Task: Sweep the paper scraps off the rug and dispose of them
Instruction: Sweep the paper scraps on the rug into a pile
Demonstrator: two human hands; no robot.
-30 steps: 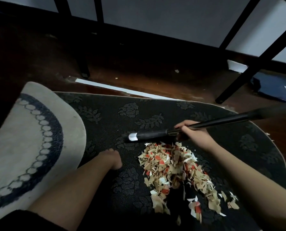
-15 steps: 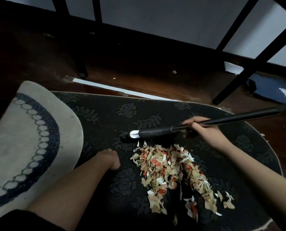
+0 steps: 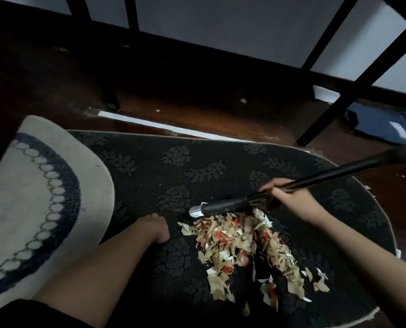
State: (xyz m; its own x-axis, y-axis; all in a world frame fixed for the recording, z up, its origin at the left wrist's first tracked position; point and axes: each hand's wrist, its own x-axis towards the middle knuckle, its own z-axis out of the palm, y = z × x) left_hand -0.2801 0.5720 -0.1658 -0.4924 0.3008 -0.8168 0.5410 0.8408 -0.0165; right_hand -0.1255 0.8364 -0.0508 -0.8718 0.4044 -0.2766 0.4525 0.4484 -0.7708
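So the right hand has its fingers wrapped around a black broom handle, gripping it down low where the thin pole meets a thicker black section with a shiny silver tip. The handle runs up and off to the right edge, where it goes blurry. That silver end sits right at the top of the pile of paper scraps, basically touching the nearest bits.

The scraps are mostly tan with some red and white pieces, heaped on the dark rug with the rose and leaf pattern, and trailing off toward the lower right. A couple of stray bits lie on the wooden floor beyond the rug.

The left hand is planted on the rug just left of the pile, fingers curled under it, holding nothing as far as I can see.

A cream rug with a blue ring border overlaps the dark one on the left. Black furniture legs stand on the floor at the back.
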